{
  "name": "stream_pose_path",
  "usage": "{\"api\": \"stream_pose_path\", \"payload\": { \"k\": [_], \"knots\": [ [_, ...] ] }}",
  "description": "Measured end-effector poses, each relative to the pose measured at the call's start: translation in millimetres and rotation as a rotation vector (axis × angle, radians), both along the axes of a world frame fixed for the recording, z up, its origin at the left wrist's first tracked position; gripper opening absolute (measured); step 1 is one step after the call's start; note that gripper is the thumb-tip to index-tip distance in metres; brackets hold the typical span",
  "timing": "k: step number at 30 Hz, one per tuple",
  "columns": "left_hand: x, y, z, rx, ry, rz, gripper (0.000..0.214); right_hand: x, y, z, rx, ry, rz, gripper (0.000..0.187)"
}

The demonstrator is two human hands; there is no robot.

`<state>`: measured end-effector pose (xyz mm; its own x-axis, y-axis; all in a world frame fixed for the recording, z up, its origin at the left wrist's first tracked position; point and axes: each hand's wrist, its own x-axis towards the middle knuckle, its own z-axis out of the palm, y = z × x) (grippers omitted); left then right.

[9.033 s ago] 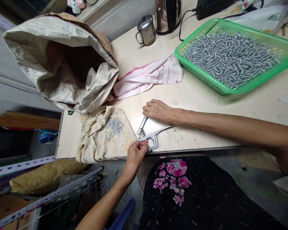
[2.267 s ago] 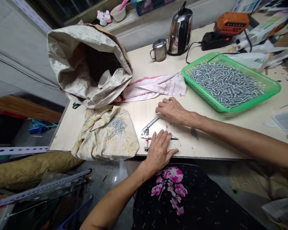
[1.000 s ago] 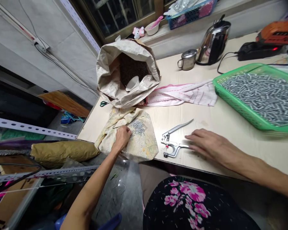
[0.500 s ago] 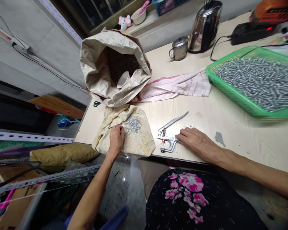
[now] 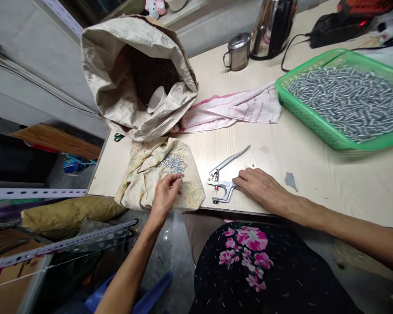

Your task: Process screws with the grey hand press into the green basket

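Note:
My left hand [image 5: 166,192] is over the floral cloth [image 5: 191,192], thumb and fingertips pinched together. What they hold, if anything, is too small to make out. Just beyond them lies a pile of small silvery metal pins [image 5: 173,163] on the cloth. My right hand [image 5: 257,185] rests on the table, closed around the lower handle of hand-held snap pliers [image 5: 227,187]. The pliers lie flat with jaws toward the left and the upper handle raised away from the lower one. A small red part shows between the jaws.
Behind the cloth leans a large open sack [image 5: 118,78] with a white cup [image 5: 157,99] inside. A green basket [image 5: 308,113] full of metal pins stands right. A towel [image 5: 232,111], a lidded metal mug [image 5: 239,54], a kettle [image 5: 273,28] and a grey scrap [image 5: 290,179] are on the table.
My left hand has moved right along the cloth from the pile's left side to its near edge, fingertips now pinched. My right hand stays on the pliers. The camera view has shifted slightly.

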<state>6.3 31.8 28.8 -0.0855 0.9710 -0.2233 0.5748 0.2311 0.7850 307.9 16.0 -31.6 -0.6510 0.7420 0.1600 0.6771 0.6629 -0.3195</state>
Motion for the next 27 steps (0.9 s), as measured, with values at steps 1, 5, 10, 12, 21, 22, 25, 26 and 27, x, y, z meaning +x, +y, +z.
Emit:
{"api": "stream_pose_path", "payload": {
  "k": [1,5,10,12,21,22,25,26,27],
  "knots": [
    [13,-6,0.5,-0.052,-0.075,-0.006,0.033,0,0,1.8,-0.010,-0.001,0.001,0.015],
    [54,-23,-8.1,-0.234,-0.243,-0.022,0.035,-1,2,7.2,-0.002,-0.008,-0.002,0.018],
    [67,-21,-21.8,-0.321,-0.206,-0.066,0.037,0,4,8.0,0.036,-0.021,0.040,0.017],
    [66,-18,-22.8,-0.334,-0.186,-0.090,0.036,1,4,8.2,0.060,-0.033,0.051,0.018],
    [68,-19,-25.4,-0.433,-0.195,-0.073,0.043,2,3,11.8,0.146,-0.024,0.007,0.027],
    [68,-18,-25.4,-0.450,-0.197,-0.071,0.044,2,3,11.8,0.143,-0.020,0.007,0.027],
    [68,-14,-23.6,-0.511,-0.196,-0.109,0.045,2,3,12.6,0.125,-0.023,0.019,0.027],
    [67,-13,-22.6,-0.530,-0.193,-0.132,0.044,2,3,13.1,0.115,-0.026,0.019,0.028],
    [67,-12,-21.7,-0.546,-0.185,-0.155,0.044,2,3,13.7,0.103,-0.026,0.017,0.028]
  ]
}}
